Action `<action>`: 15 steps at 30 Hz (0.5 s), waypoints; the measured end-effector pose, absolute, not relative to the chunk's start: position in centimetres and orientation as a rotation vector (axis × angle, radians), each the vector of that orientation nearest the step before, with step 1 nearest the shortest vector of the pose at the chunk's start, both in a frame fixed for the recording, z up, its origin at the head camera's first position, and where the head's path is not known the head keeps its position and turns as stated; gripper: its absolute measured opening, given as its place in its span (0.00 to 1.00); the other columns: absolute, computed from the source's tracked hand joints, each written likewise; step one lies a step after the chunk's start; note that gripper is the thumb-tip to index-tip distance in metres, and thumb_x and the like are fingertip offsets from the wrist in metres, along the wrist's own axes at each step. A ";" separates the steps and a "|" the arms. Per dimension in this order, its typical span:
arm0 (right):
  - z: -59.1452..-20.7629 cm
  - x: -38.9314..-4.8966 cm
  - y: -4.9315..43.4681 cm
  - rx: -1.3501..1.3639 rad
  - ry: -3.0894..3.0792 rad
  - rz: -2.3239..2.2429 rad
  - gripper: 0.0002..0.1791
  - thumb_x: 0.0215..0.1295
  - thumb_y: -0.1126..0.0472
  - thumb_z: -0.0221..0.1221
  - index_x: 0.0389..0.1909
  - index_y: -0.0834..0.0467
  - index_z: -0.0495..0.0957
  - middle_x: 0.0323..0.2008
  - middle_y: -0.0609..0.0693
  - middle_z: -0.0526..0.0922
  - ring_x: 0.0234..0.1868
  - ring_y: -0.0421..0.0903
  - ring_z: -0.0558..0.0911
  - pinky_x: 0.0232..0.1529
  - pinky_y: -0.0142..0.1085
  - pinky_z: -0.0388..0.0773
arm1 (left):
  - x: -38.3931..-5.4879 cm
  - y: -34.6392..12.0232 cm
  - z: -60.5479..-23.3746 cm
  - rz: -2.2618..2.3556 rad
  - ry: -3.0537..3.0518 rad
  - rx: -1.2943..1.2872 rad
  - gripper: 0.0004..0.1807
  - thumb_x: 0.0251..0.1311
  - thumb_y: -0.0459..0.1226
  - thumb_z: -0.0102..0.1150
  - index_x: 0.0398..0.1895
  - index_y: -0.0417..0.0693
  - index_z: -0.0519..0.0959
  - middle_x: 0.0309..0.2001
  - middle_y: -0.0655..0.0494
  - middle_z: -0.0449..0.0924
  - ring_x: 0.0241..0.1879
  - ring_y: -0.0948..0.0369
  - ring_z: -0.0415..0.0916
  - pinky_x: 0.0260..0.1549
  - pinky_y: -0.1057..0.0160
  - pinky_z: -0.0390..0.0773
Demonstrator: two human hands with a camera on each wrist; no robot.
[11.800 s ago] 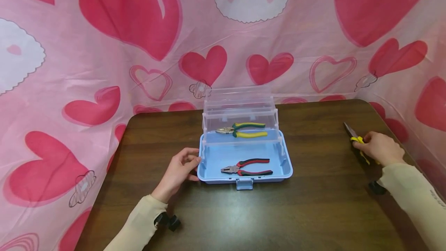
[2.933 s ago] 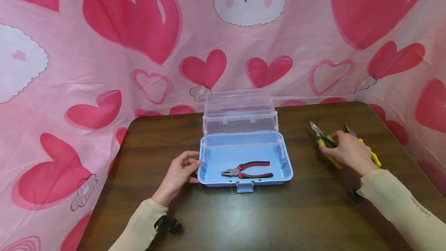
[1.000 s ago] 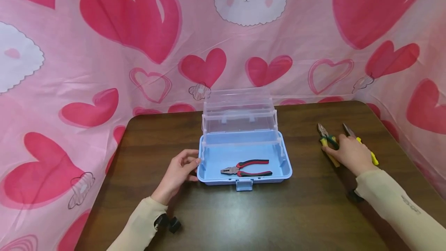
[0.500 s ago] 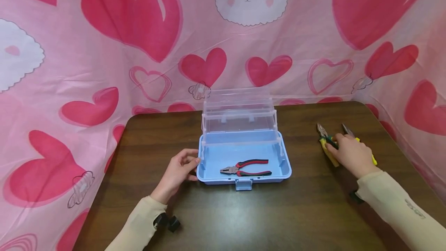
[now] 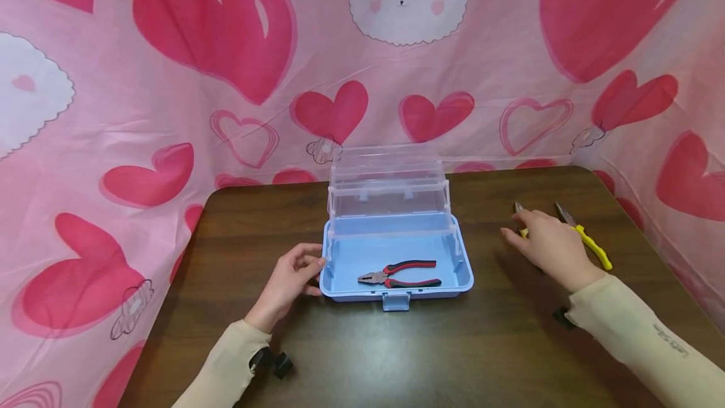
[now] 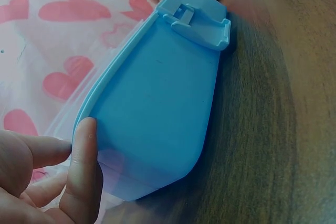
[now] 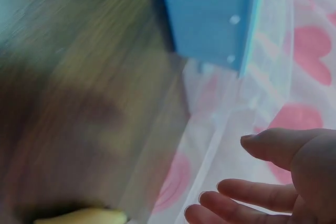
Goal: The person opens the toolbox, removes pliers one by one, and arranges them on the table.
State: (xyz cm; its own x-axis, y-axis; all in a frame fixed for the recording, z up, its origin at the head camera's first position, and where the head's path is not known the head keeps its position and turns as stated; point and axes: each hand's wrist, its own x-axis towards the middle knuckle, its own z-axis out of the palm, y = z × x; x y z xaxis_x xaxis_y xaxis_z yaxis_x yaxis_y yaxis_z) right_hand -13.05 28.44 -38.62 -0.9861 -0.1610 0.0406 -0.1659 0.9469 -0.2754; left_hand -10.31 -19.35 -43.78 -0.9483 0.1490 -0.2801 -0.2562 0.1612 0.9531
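In the head view my left hand (image 5: 289, 279) holds the left end of a blue toolbox (image 5: 444, 293); the left wrist view shows thumb and finger pinching the rim of the toolbox (image 6: 152, 87). Red-and-black pliers (image 5: 387, 274) lie inside, near the front wall. To the right, my right hand (image 5: 552, 247) hovers over green-and-yellow pliers (image 5: 523, 232), hiding most of them. In the right wrist view the fingers of my right hand (image 7: 310, 177) are spread apart and hold nothing. Yellow-handled long-nose pliers (image 5: 593, 248) lie just right of that hand.
The clear lid (image 5: 391, 199) of the toolbox stands raised at the back, with its clear trays. A front latch (image 5: 396, 301) hangs down. Behind the brown table (image 5: 362, 357) hangs a pink cloth (image 5: 385, 68) with hearts.
The green-and-yellow pliers, in the toolbox at first, now lie on the table at right. My right hand has let go of them and shifted left. My left hand has stayed put.
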 end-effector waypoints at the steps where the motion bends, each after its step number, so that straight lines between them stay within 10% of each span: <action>1: -38.5 -13.0 28.1 0.262 -3.082 0.449 0.26 0.70 0.51 0.66 0.53 0.70 0.80 0.46 0.69 0.85 0.37 0.61 0.85 0.42 0.61 0.84 | -10.3 -19.3 -43.8 1.851 2.133 -0.105 0.25 0.71 0.37 0.65 0.67 0.40 0.73 0.48 0.36 0.83 0.33 0.54 0.82 0.32 0.58 0.89; 15: -36.8 -12.3 22.9 0.422 -3.015 0.537 0.21 0.67 0.52 0.69 0.52 0.62 0.83 0.44 0.61 0.87 0.37 0.53 0.84 0.38 0.54 0.87 | -10.4 -19.3 -43.8 1.856 2.135 -0.103 0.24 0.72 0.37 0.64 0.67 0.40 0.73 0.48 0.36 0.83 0.33 0.54 0.82 0.31 0.58 0.89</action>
